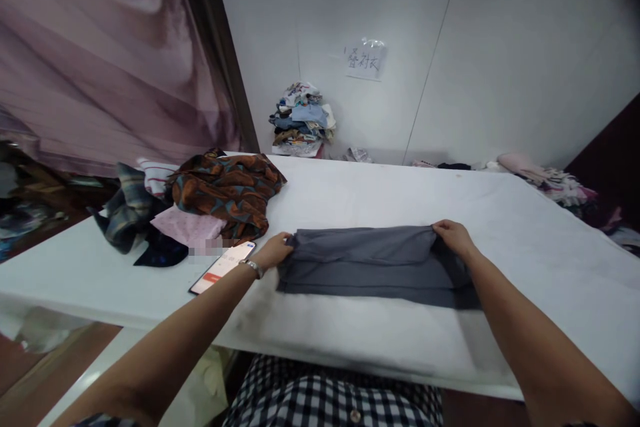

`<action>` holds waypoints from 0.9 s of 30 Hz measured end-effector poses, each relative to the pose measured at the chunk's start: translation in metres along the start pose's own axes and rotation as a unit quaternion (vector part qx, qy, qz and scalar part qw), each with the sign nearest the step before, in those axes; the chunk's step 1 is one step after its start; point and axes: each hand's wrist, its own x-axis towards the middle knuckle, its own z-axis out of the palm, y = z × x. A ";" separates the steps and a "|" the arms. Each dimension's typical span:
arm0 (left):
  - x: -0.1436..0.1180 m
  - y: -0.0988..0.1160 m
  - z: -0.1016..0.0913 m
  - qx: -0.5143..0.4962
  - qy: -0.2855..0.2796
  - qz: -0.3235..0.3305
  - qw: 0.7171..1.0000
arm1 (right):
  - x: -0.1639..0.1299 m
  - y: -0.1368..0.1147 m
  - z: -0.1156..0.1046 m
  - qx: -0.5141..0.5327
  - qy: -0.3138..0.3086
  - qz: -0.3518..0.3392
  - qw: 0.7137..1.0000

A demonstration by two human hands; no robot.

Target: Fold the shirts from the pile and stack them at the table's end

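A grey garment (370,267) lies folded into a long flat band on the white table (380,194) in front of me. My left hand (275,250) grips its upper left corner, a bracelet on that wrist. My right hand (453,235) pinches the upper right corner of the folded top layer. Both hands rest low, at the cloth's far edge.
A phone (223,267) with a lit screen lies just left of my left hand. A heap of unfolded clothes (200,204) sits at the table's left. A stack of folded clothes (303,120) stands against the wall. More garments (545,180) lie at the far right.
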 end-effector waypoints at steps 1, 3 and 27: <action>-0.003 -0.003 0.003 0.006 -0.001 -0.004 1.000 | 0.000 0.002 0.000 -0.007 0.002 -0.004 1.000; -0.007 -0.005 0.006 -0.010 -0.004 -0.014 1.000 | 0.000 0.003 0.001 -0.019 0.016 -0.010 1.000; -0.018 -0.011 0.054 0.265 0.074 0.289 0.917 | -0.021 0.026 -0.026 -0.058 0.042 0.010 0.997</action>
